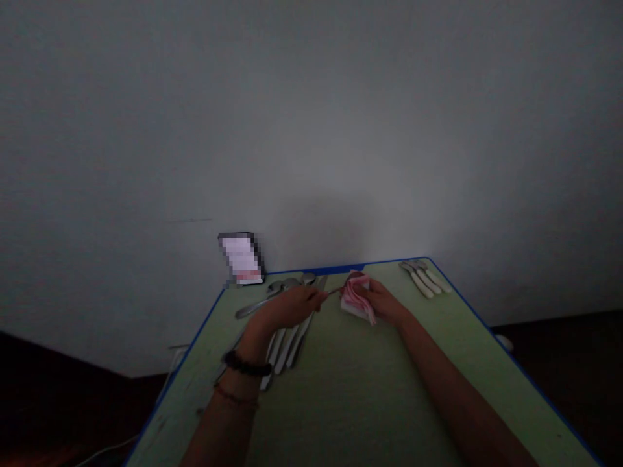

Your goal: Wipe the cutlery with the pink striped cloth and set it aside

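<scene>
My left hand [296,306] is closed around the handle end of a piece of metal cutlery [333,292], whose thin neck points right. A pink cloth [359,298] with a white part wraps its far end, so I cannot tell whether it is a spoon or a fork. Pinching the cloth around that end is my right hand [385,303]. Below and behind my left hand lie several table knives [296,344] side by side, partly hidden by the wrist. Spoons [307,279] rest just beyond that hand, their bowls toward the wall.
Three forks [422,279] with pale handles lie at the table's far right corner. A phone-like screen [242,258], blurred out, leans on the wall at the far left corner. The green table [350,402] has a blue edge and meets a grey wall [321,130].
</scene>
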`<state>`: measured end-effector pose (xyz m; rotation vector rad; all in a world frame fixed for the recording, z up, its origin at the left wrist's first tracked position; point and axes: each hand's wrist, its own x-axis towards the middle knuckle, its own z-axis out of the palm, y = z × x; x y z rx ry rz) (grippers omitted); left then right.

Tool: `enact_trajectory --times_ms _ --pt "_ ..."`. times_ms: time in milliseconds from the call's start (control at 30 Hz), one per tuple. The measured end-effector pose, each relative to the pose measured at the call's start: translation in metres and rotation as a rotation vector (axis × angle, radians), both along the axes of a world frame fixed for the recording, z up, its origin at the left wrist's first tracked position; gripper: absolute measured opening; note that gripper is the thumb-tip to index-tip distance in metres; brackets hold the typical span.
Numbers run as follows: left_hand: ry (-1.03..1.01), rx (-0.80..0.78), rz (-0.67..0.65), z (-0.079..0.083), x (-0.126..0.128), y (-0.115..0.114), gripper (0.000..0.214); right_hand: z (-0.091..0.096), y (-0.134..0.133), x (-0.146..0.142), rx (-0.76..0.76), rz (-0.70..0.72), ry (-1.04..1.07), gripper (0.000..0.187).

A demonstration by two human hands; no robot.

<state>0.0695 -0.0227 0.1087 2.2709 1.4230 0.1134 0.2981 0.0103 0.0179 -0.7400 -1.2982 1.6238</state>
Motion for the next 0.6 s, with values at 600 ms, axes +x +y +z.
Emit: enact_trajectory --times_ms 600 --pt "-0.157 0.294 0.222 0.07 -0.027 -0.034 0.04 0.124 -0.025 -0.018 0.088 -0.222 -0.091 0.04"
